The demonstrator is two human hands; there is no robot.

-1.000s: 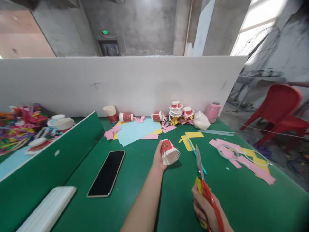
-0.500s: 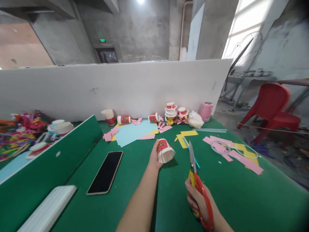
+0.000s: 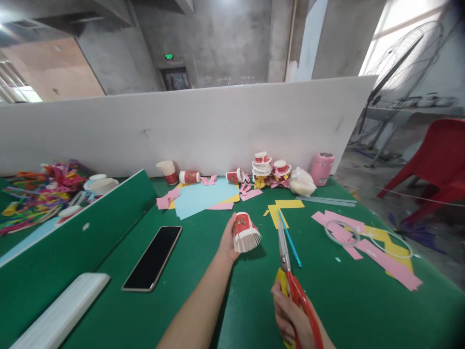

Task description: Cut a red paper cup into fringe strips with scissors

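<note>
My left hand [image 3: 228, 239] is closed around a red and white paper cup [image 3: 244, 228], whose rim is cut into a fringe of narrow strips tilted down toward the table. In my right hand [image 3: 290, 310] is a pair of scissors [image 3: 284, 247] with red handles, its blades together and pointing away from me. Something yellow shows beside the handles, partly hidden by the fingers. The blades are apart from the cup. A blue pencil-like stick [image 3: 290, 240] lies just right of the blades, near cut yellow paper [image 3: 278, 215].
A phone [image 3: 153, 259] lies left of my arm, beside a green divider [image 3: 90, 228]. Light-blue paper sheets [image 3: 199, 198], two tipped paper cups, a stack of cut cups [image 3: 262, 167] and a pink bottle [image 3: 321, 169] line the white board. Pink paper strips [image 3: 388, 261] and clear rings lie right.
The view has shifted a little to the left. The cup has turned slightly, its fringe facing more downward, and the scissors sit slightly left and lower. Both hands keep their holds.
</note>
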